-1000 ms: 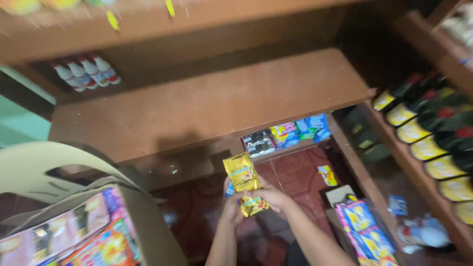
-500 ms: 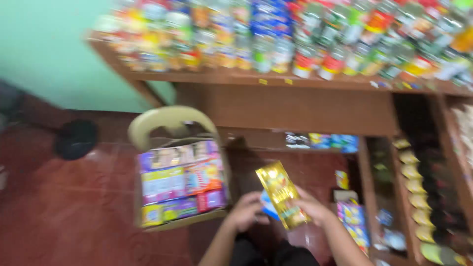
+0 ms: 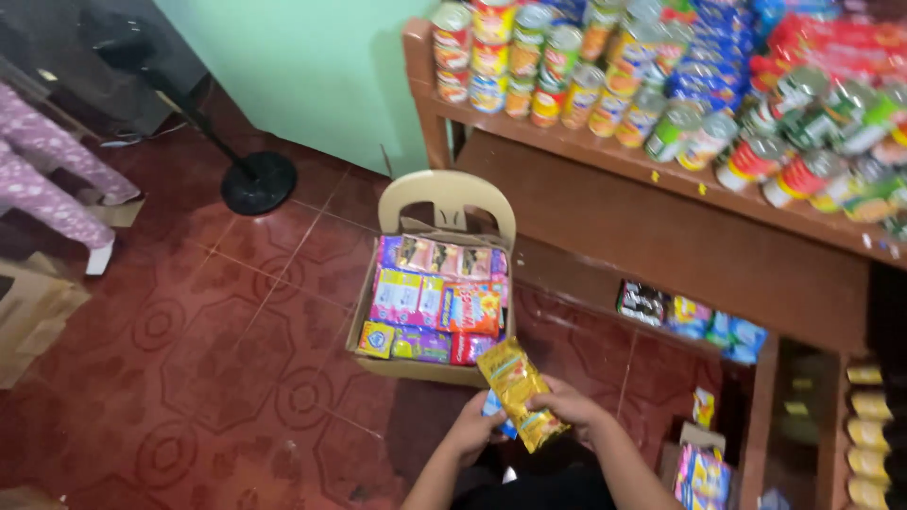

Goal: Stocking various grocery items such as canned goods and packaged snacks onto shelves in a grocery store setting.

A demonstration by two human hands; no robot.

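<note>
1. Against the earlier frame, the yellow packet (image 3: 520,394) sits lower; the cardboard box (image 3: 430,368) of packets shows sharper.
2. Left hand (image 3: 475,425) and right hand (image 3: 573,408): fingers pinching the packet.
3. Shelf (image 3: 661,236) edge at 1 o'clock; open red floor (image 3: 189,359) at 9 o'clock.

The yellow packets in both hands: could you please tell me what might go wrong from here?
1. The yellow packets are pinched between the left hand and right hand with a blue packet half hidden beneath; that one could slip to the tiled floor.
2. The cardboard box sits on a plastic chair and looks full, so anything added may slide off.
3. The tins crowd the shelf edge above; a bump might topple them.
</note>
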